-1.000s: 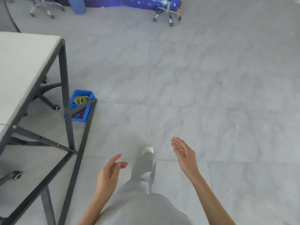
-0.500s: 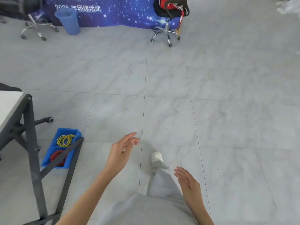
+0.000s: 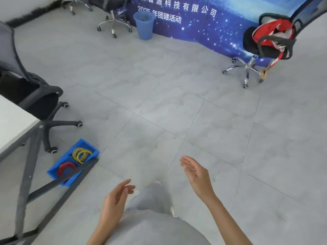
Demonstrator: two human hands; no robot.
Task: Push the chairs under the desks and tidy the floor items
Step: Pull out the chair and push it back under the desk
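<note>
A black office chair (image 3: pixel 33 96) stands at the left, partly behind the white desk (image 3: pixel 10 124), with its wheeled base out on the floor. A blue bin (image 3: pixel 89 152) holding yellow and red rubber bands lies on the floor against the desk's grey frame. Far right, a second chair (image 3: pixel 265 45) carries a red and white bag. Another chair base (image 3: pixel 114 23) stands at the back near a blue waste bin (image 3: pixel 144 25). My left hand (image 3: pixel 115 204) and my right hand (image 3: pixel 196 172) hang open and empty above my grey-trousered legs.
The desk's grey crossed braces (image 3: pixel 53 184) reach the floor at lower left. A blue starry banner (image 3: pixel 203 20) with white lettering runs along the back. Wide grey floor tiles (image 3: pixel 177 103) lie between me and the chairs.
My view has lifted and swung, bringing the left chair, the banner and the far-right chair into sight. Both hands have swung with my walking and stay empty.
</note>
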